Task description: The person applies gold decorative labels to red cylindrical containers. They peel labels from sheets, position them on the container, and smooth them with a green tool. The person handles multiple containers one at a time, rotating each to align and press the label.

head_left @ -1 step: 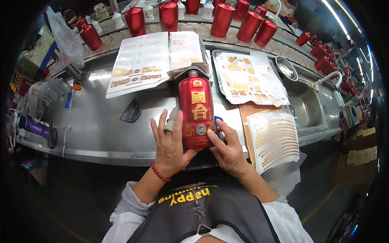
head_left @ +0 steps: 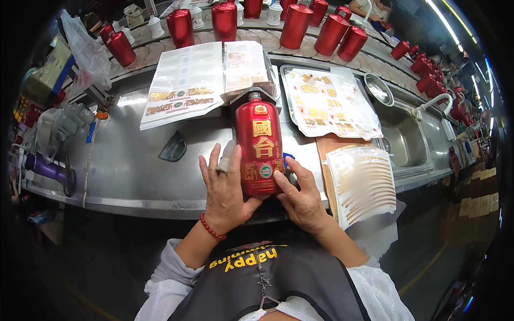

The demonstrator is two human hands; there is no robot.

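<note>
Red bottle (head_left: 261,147) lies lengthwise on the steel bench (head_left: 128,171), base near the front edge, neck pointing away. Left hand (head_left: 225,190) and right hand (head_left: 302,198) clamp its lower sides, fingers pressed on. Bare steel left (dark scraper (head_left: 173,147) there); label sheets (head_left: 184,85) behind, gold sticker sheet (head_left: 361,182) just right

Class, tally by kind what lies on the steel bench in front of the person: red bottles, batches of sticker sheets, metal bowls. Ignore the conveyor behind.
Red bottles: 1
Batches of sticker sheets: 4
Metal bowls: 1
Total: 6
</note>
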